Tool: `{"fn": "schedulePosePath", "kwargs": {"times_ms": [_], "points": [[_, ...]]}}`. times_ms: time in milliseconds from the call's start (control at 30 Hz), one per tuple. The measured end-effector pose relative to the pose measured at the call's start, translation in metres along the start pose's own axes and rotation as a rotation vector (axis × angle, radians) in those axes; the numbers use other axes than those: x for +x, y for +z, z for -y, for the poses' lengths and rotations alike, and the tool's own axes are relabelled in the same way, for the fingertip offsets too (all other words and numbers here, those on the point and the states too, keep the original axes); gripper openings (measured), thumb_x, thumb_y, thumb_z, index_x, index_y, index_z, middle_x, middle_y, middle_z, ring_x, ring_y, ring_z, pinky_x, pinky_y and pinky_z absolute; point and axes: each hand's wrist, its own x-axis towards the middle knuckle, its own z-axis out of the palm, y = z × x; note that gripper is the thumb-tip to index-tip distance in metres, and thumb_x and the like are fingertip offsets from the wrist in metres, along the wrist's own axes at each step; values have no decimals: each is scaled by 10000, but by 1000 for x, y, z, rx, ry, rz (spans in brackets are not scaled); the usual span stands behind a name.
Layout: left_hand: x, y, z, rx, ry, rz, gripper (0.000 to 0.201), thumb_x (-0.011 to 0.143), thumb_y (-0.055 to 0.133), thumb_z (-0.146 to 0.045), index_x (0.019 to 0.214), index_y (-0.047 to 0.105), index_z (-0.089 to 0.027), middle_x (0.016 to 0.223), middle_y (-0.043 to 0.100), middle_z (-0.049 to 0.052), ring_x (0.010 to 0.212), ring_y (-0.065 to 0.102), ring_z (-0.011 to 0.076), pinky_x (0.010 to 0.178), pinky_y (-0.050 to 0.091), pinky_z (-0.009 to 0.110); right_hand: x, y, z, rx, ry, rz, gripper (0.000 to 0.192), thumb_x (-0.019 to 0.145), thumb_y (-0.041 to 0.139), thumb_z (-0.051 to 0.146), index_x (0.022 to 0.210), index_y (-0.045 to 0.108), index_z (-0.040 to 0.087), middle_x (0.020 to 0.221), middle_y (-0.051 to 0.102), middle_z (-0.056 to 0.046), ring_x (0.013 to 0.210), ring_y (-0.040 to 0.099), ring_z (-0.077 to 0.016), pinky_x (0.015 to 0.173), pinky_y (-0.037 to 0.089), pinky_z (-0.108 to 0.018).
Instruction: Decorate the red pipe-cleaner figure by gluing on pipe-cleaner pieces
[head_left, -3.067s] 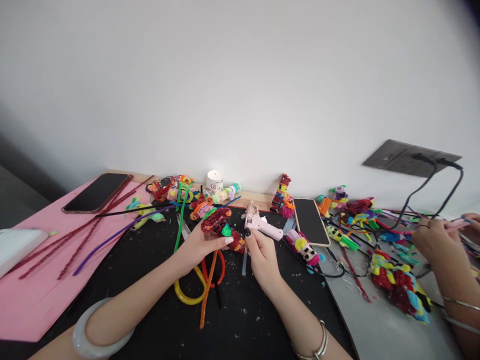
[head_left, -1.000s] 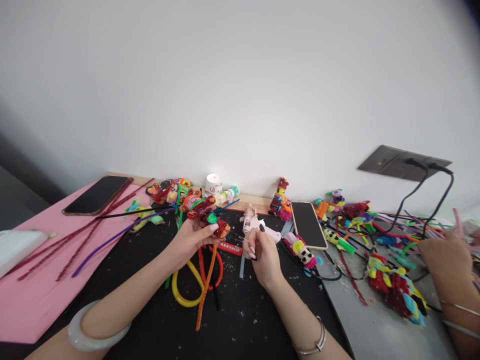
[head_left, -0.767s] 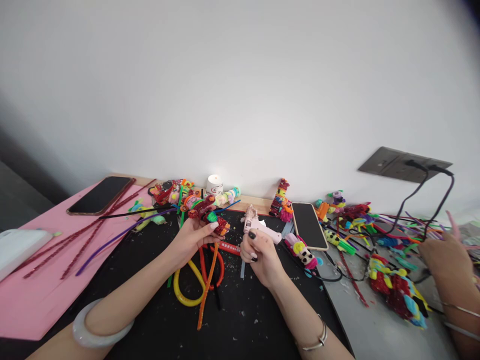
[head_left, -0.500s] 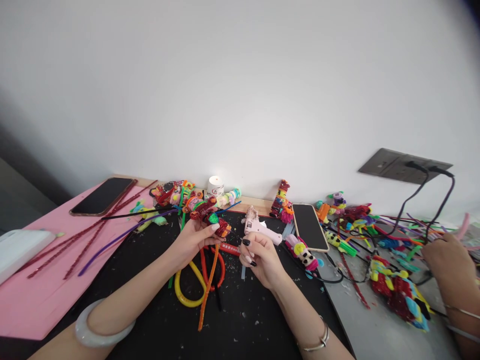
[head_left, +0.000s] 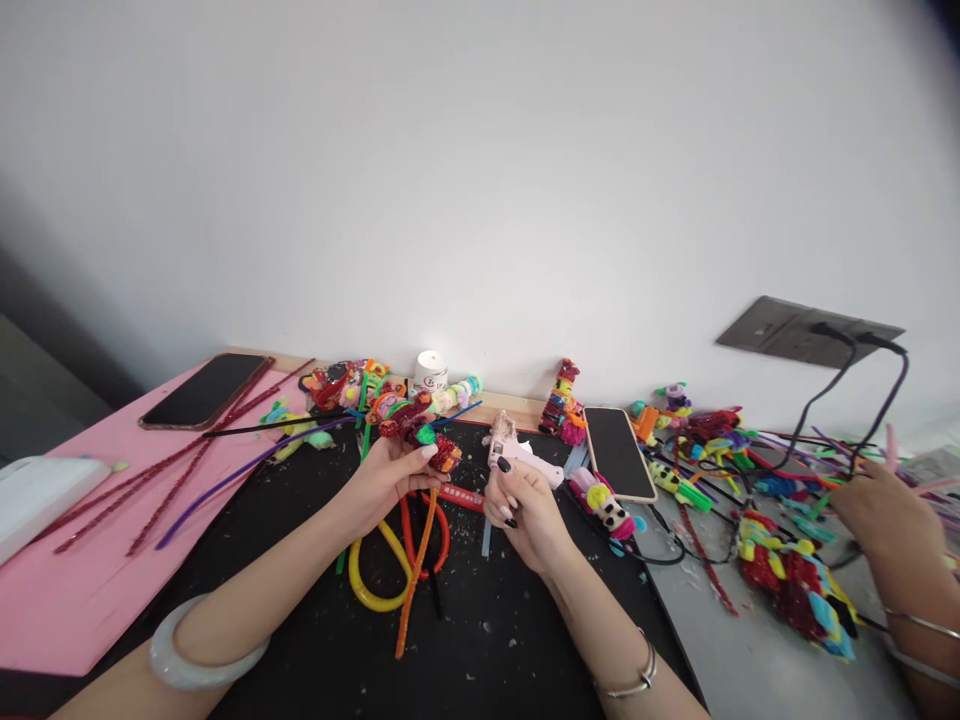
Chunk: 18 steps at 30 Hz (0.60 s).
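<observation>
My left hand (head_left: 397,478) is closed around a small red, green and orange pipe-cleaner figure (head_left: 417,424), held over the black mat (head_left: 510,640). My right hand (head_left: 526,510) is curled, thumb against fingers, just right of the figure; anything inside it is too small to make out. Behind that hand lies a pale pink glue gun (head_left: 517,450), partly covered by the fingers. Below my left hand are an orange pipe cleaner (head_left: 417,580), a yellow loop (head_left: 367,590) and a red-orange loop (head_left: 444,560).
A pink sheet (head_left: 67,610) with a dark phone (head_left: 206,392) covers the left side. A paper cup (head_left: 430,372) stands by the wall. To the right are a pale-framed phone (head_left: 619,455), several pipe-cleaner figures, cables and another person's hand (head_left: 889,515).
My right hand has shifted slightly, its thumb and fingers rearranged. My left hand keeps the figure almost in place. The other person's hand has moved a little left and up.
</observation>
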Motion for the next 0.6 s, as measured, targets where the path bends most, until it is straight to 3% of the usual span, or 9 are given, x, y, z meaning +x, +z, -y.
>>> {"fn": "schedulePosePath", "kwargs": {"times_ms": [167, 333, 400, 500, 567, 600], "points": [[1, 0, -1, -20, 8, -15, 277, 676, 796, -327, 808, 644, -137, 713, 718, 27, 611, 689, 142, 619, 580, 242, 0, 1, 3, 107, 57, 3, 238, 802, 661, 313, 706, 477, 196, 671, 481, 38, 467, 296, -61, 387, 167, -184], [4, -2, -3, -72, 36, -25, 265, 687, 787, -336, 736, 620, -137, 665, 709, 14, 599, 681, 124, 600, 569, 213, 1, 2, 5, 157, 28, -10, 269, 800, 661, 307, 633, 491, 184, 617, 414, 34, 501, 308, -82, 381, 178, -187], [5, -4, -3, -76, 42, -41, 263, 689, 786, -333, 736, 608, -144, 654, 703, 5, 596, 678, 123, 588, 565, 210, 3, 1, 6, 175, -26, -48, 248, 802, 662, 303, 627, 543, 175, 648, 440, 15, 546, 371, -96, 399, 257, -193], [5, -5, -1, -51, 31, -38, 262, 693, 782, -336, 763, 628, -136, 696, 709, 16, 600, 674, 118, 597, 565, 210, 4, -1, 9, 218, -90, -106, 135, 763, 705, 282, 700, 630, 189, 843, 586, -38, 828, 546, -159, 633, 468, -248], [4, -5, 0, -33, 25, -28, 271, 694, 780, -345, 784, 646, -127, 725, 712, 28, 606, 674, 118, 610, 567, 215, 4, -2, 12, 276, -87, -91, 182, 755, 716, 295, 640, 609, 202, 833, 629, -32, 977, 565, -188, 854, 468, -302], [4, -5, 1, -29, 24, -25, 275, 693, 780, -348, 787, 651, -124, 731, 712, 31, 607, 674, 118, 614, 568, 217, 3, -2, 13, 311, -73, -61, 254, 767, 706, 307, 579, 568, 206, 726, 618, -16, 937, 584, -184, 910, 450, -322]]}}
